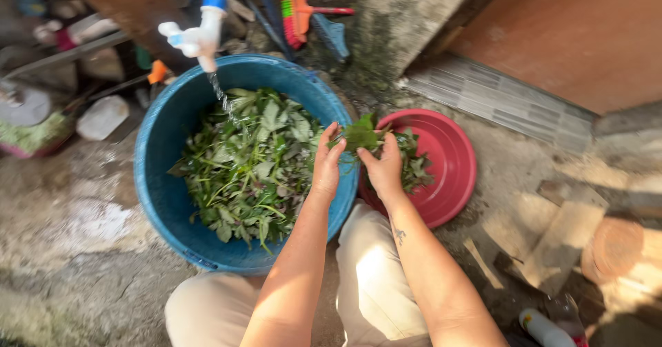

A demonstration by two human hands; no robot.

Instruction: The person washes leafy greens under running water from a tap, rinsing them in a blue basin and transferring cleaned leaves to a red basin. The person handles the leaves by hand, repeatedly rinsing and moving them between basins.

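My left hand (326,162) and my right hand (383,166) together hold a small bunch of green leaves (360,136) over the gap between two basins. The big blue basin (155,168) on the left is full of leafy greens (245,164). A white tap (200,38) above it runs a thin stream of water onto them. The red basin (452,175) on the right holds a smaller heap of leaves, partly hidden behind my right hand. My knees in beige trousers sit just below the basins.
Rough wet concrete floor lies all around. Brushes and a red broom head (296,9) lean at the back. A white container (102,117) lies at the left. A tiled step (496,99) and wood pieces (572,230) are on the right; a bottle (548,328) is at the bottom right.
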